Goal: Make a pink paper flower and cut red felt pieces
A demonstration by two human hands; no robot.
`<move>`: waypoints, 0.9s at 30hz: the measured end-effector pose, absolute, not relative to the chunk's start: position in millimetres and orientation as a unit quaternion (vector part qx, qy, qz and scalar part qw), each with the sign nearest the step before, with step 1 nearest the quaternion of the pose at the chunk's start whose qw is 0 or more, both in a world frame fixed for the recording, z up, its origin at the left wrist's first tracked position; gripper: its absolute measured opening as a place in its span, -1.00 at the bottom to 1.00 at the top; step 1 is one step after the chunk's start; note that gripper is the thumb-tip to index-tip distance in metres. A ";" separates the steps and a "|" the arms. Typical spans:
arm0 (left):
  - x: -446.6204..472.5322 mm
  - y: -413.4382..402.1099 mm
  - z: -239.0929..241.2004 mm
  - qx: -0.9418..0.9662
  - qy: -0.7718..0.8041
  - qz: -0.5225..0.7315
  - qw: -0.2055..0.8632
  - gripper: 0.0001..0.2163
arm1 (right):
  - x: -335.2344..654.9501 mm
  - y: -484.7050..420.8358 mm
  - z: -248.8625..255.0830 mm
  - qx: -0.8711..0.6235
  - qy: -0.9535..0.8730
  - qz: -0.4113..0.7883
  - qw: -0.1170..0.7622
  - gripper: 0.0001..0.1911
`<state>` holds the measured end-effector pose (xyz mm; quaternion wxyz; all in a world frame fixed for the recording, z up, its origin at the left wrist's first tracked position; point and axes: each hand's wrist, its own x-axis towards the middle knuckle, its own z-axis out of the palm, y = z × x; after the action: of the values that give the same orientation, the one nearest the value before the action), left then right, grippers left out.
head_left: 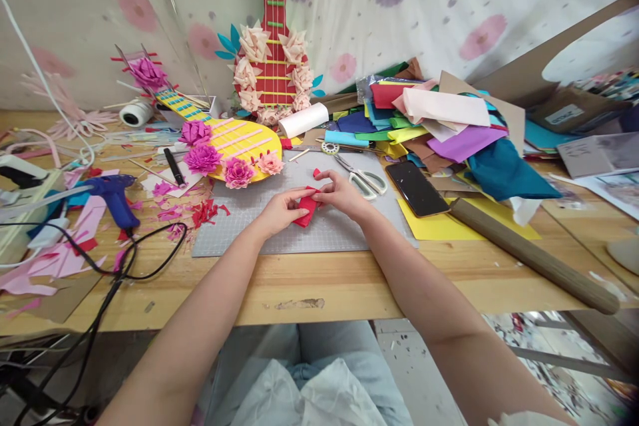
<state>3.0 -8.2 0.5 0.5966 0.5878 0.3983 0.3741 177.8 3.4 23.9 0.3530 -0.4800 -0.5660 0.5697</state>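
Observation:
Both hands meet over a grey cutting mat (259, 229) on the wooden table. My left hand (282, 210) and my right hand (339, 194) pinch a small folded piece of red paper (306, 210) between their fingertips, just above the mat. A tiny red scrap (316, 172) lies beside my right hand's fingers. Scissors (364, 180) rest on the mat just right of my right hand, and a black phone (416, 188) lies further right.
A yellow paper guitar (239, 140) with pink flowers lies at the mat's far left corner; a red one (273, 46) leans on the wall. Blue glue gun (116, 198) and cables at left, stacked coloured paper (439, 126) at back right, a cardboard tube (534, 256) at right.

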 end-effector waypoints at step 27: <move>-32.2 -1.2 18.3 0.407 0.367 0.448 0.706 -0.66 | 267.8 5.8 62.9 -0.669 -0.590 0.364 0.266 -0.70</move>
<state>-32.2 -1.2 18.3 0.7064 0.4068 0.3674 0.4477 267.8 5.8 62.9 0.2660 -0.6695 -0.5904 0.3639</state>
